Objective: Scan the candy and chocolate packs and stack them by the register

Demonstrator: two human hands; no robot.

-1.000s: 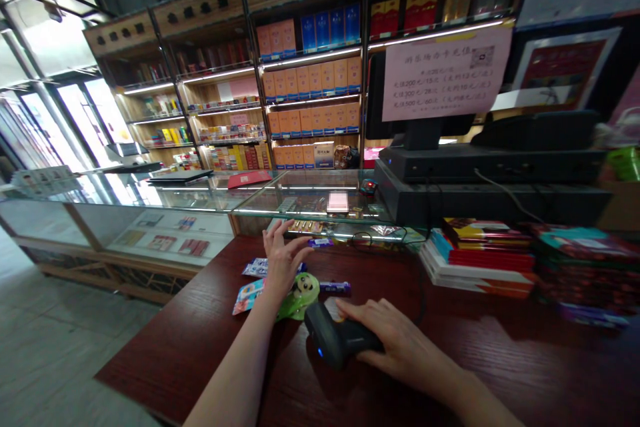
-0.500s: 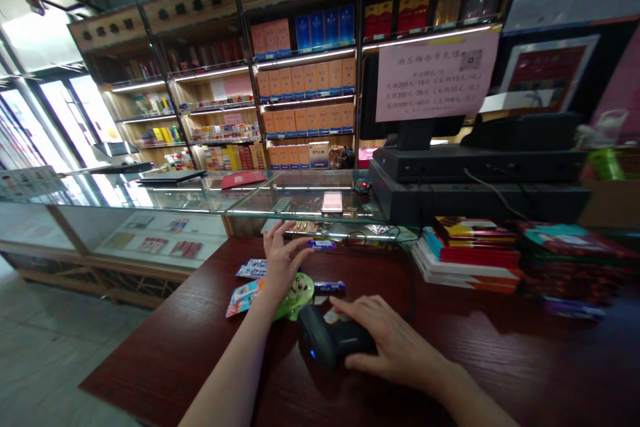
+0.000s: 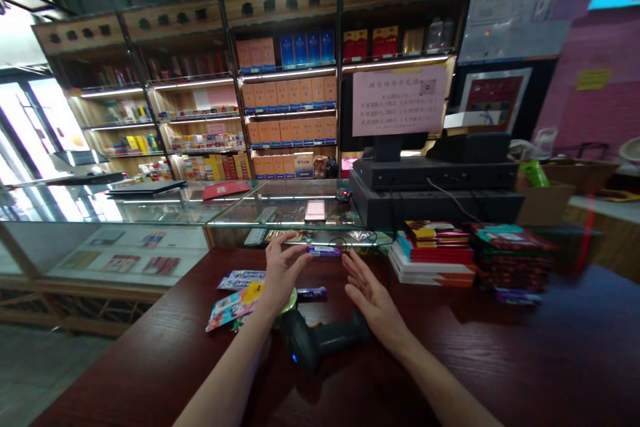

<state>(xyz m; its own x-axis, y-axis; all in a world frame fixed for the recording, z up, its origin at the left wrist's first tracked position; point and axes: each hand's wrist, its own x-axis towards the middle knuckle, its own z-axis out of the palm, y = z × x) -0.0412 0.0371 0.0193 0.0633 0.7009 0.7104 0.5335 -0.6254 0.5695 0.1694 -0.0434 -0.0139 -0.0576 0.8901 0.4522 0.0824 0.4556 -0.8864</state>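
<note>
My left hand (image 3: 285,273) pinches the left end of a small purple-wrapped snack bar (image 3: 324,251) between thumb and fingertips. My right hand (image 3: 375,300) is open, its fingers stretched toward the bar's right end; whether they touch it, I cannot tell. Between my forearms a black barcode scanner (image 3: 320,340) lies on the dark wooden desk (image 3: 165,347), a blue light glowing on it. Another purple-wrapped bar (image 3: 313,293) lies behind the scanner. Beside and partly beneath my left hand are blue-and-white packets (image 3: 240,278), a colourful packet (image 3: 227,310) and a green packet, mostly hidden.
Stacked red and white packs (image 3: 435,253) and a pile of dark bags (image 3: 513,257) occupy the desk's right side. Behind stand a black cash register base (image 3: 435,197), a monitor bearing a pink sign (image 3: 397,100) and a glass display counter (image 3: 280,203). Shelves of boxes (image 3: 290,97) line the wall.
My right hand has let go of the scanner, leaving it on the desk, and moved forward to the purple bar's right end. My left hand stays at the bar. The view has turned right.
</note>
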